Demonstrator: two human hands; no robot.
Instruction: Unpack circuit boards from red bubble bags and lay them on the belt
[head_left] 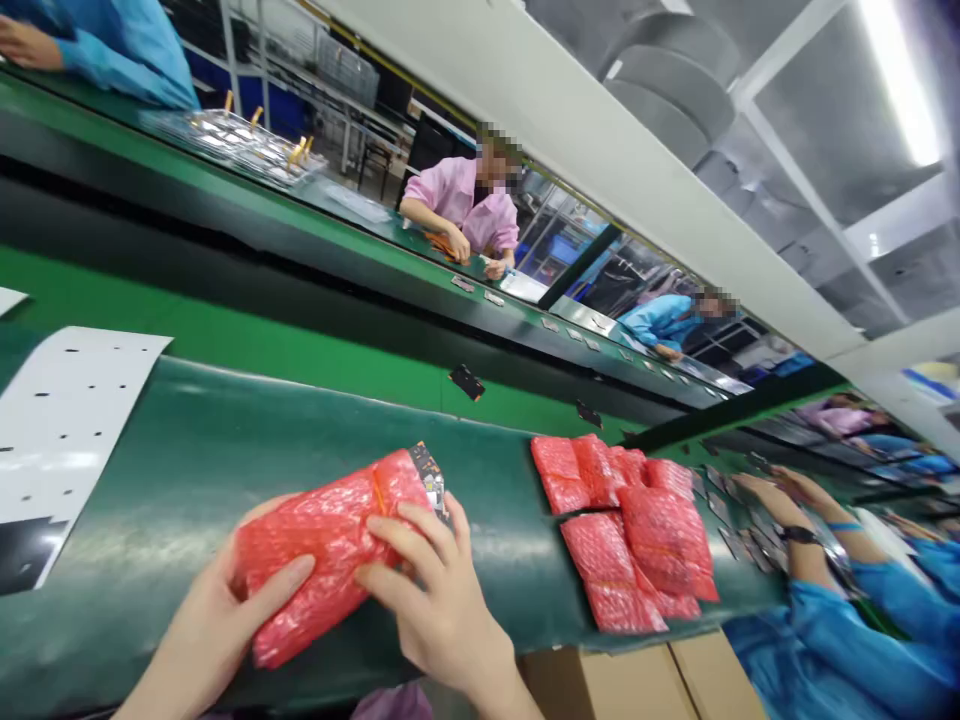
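L fingers [276, 597] curl round red bag [322, 540]; R fingers [410, 546], bit spread, grip its end w/ board [430, 477] poking out; red packs [660, 535] rt of bag.

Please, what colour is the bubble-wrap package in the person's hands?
The bubble-wrap package is red; it shows best in the head view.

red bubble-wrap pouch [322, 535] | slanted, in left hand [217, 605], right hand [442, 585] touching | dark circuit board [429, 472] protruding upper right

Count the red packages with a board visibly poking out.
1: the held package, its board emerging at upper right. The piled packages show none, though some may be hidden.
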